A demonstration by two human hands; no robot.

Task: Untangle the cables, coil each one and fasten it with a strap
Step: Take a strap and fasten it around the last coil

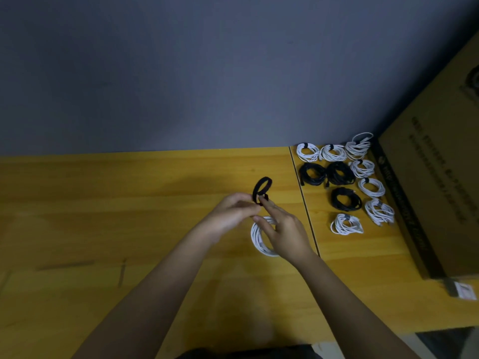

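A black strap (261,187) curls up in a loop above the yellow table (129,203). My left hand (230,216) and my right hand (285,231) meet at its lower end, and the fingertips of both pinch it there. A coiled white cable (259,239) hangs below my right hand; my right thumb hooks over its top and the hand hides its right side.
On the right-hand table section lie several strapped white coils (346,225) and three black coils (346,199). A large cardboard box (427,177) stands at the far right. A grey wall runs behind the table. A small white packet (465,291) lies by the box's near corner.
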